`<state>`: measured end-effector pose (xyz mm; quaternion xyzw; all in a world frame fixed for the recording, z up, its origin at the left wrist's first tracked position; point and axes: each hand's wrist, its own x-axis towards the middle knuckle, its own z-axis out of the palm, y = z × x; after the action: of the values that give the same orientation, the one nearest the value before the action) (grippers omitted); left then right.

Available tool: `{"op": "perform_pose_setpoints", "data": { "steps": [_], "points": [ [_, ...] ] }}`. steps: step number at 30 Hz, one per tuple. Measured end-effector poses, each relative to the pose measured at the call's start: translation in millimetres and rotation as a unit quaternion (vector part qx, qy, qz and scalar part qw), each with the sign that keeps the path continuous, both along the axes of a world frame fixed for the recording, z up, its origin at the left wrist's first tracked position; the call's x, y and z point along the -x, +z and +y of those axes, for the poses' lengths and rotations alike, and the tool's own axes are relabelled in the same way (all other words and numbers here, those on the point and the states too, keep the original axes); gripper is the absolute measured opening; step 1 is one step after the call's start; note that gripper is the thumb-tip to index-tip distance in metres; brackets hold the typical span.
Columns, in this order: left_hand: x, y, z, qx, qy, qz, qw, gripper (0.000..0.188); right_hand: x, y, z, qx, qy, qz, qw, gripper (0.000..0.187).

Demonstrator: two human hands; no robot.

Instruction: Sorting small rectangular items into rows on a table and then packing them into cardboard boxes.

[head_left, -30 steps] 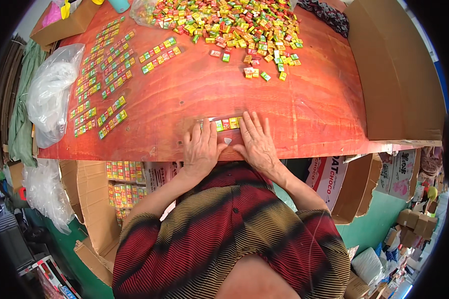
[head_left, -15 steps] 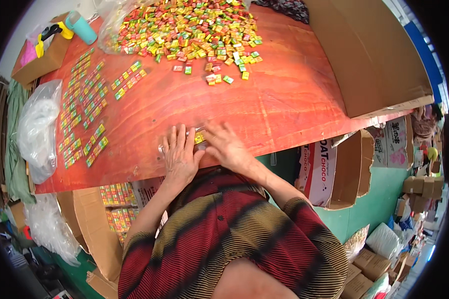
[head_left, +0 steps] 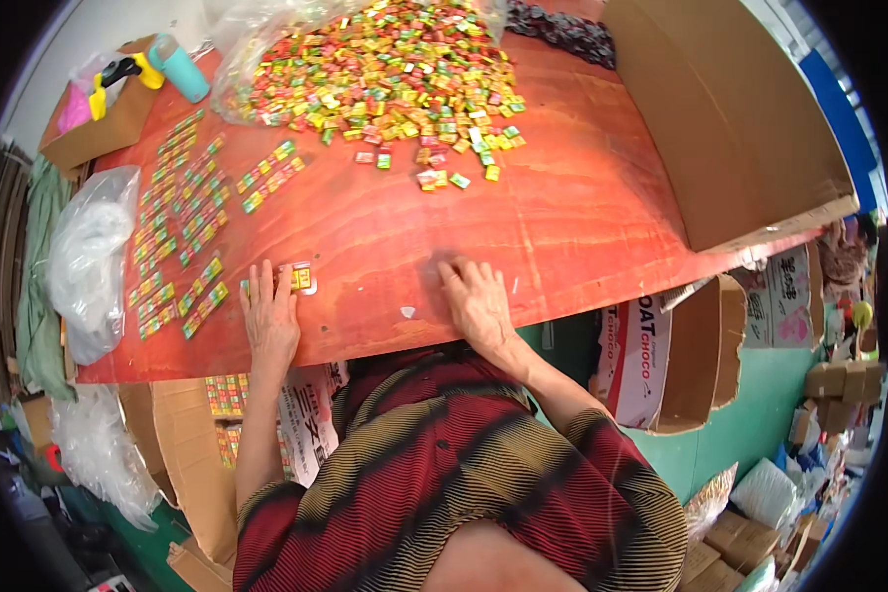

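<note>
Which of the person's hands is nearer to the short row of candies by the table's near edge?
The left. The left hand touches the short row of candies with its fingertips; the right hand lies flat on the table, apart, to the right.

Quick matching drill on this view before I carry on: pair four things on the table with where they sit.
Things:
1. left hand
2. right hand
3. heap of loose candies
4. teal bottle

Places:
A. far middle of the red table, on clear plastic
B. flat on bare wood at the near edge
C. far left corner, beside a cardboard box
D. near edge, against a short row of candies

Pairs: 1-D, 2-B, 3-A, 4-C
</note>
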<state>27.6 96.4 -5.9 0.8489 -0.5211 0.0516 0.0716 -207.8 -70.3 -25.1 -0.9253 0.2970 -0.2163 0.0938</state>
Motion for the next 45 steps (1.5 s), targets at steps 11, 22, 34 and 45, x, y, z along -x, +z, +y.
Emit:
{"op": "perform_pose_setpoints", "data": {
  "steps": [11, 22, 34, 45],
  "points": [
    [9.3, 6.2, -144.2, 0.157, -0.052, 0.065, 0.984, 0.038, -87.3, 17.5, -90.2, -0.08, -0.036, -0.083, 0.993, 0.023],
    [28.0, -40.4, -181.6, 0.192, -0.159, 0.179, 0.952, 0.033, -69.8, -7.8, -115.5, 0.022, 0.07, -0.049, 0.996, 0.015],
    [29.0, -14.2, -162.2, 0.202, -0.042, 0.237, 0.949, 0.035, -83.8, 6.7, -73.4, -0.041, 0.0, -0.031, 0.999, 0.019],
    [28.6, -18.9, -156.0, 0.172, -0.14, 0.182, 0.958, 0.036, -91.1, -3.7, -83.8, -0.047, 0.07, -0.09, 0.992, 0.027]
  ]
}}
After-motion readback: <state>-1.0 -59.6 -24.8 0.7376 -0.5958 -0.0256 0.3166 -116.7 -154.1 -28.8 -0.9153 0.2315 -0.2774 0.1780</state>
